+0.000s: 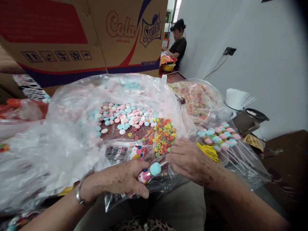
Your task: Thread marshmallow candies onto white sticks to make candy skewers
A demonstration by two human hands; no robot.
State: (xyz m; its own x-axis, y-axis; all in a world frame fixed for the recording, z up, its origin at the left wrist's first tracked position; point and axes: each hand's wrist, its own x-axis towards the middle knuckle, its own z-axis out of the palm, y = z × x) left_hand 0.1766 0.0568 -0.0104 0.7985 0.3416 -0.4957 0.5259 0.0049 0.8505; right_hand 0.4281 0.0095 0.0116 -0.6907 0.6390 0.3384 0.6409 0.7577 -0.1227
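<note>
My left hand (120, 181) grips a candy stick (150, 171) with a blue disc and a pink piece on it, inside a small clear printed bag (134, 192). The fingers of my right hand (187, 160) pinch the far end of the same stick and bag. Just beyond my hands lie loose coloured ring candies (161, 136) and pink, blue and white disc candies (125, 117) on a big clear plastic sheet (72, 134). Small printed bags (124, 152) lie flat in front of my left hand.
Finished candy sticks (220, 134) and yellow twist ties (208, 150) lie in a clear bag at right. A second bag of ring candies (197, 96) sits behind. A cardboard box (79, 35) stands at the back. White sticks (238, 98) and a dark pot (247, 120) stand right. Another person (178, 45) works far off.
</note>
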